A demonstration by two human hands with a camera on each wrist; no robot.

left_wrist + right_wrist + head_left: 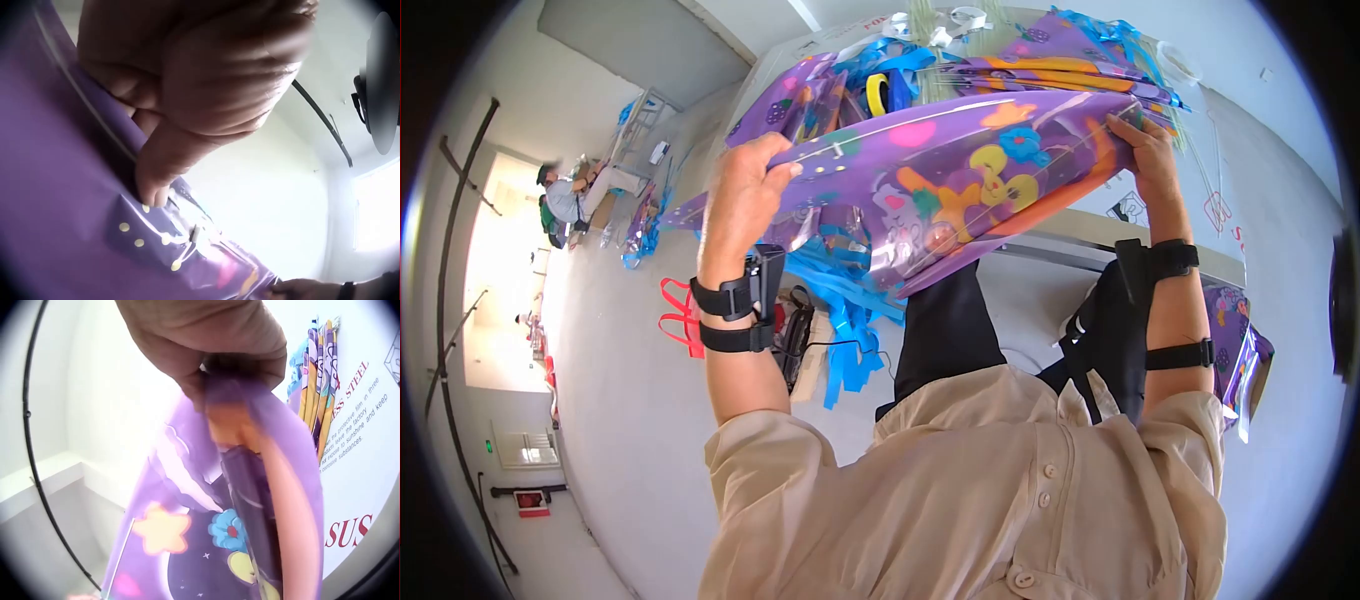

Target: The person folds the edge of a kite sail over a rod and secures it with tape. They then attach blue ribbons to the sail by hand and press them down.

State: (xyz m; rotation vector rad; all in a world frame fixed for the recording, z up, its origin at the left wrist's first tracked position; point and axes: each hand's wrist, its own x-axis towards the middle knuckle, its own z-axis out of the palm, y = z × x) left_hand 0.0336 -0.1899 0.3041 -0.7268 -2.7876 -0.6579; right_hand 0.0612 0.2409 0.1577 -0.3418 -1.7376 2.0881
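Observation:
A purple kite (pixel 960 190) with cartoon flowers and stars is stretched between both hands in the head view, above the near edge of the table. My left hand (pixel 745 195) pinches its left side, thumb on the printed face; the left wrist view shows that thumb beside a thin rod along the edge of the purple sheet (pixel 50 175). At the right corner, my right hand (pixel 1152 165) grips the sheet between thumb and fingers. In the right wrist view an orange-pink strip (pixel 290 525) of it folds over. Blue streamers (pixel 850 320) hang below the kite's left part.
More folded purple kites (pixel 1060 75) lie across the back of the table (pixel 1200 220), beside a yellow tape roll (pixel 877 95). A red-handled bag (pixel 682 325) stands on the floor at left. Another person (pixel 585 190) sits far left. A box of purple sheets (pixel 1232 330) is at right.

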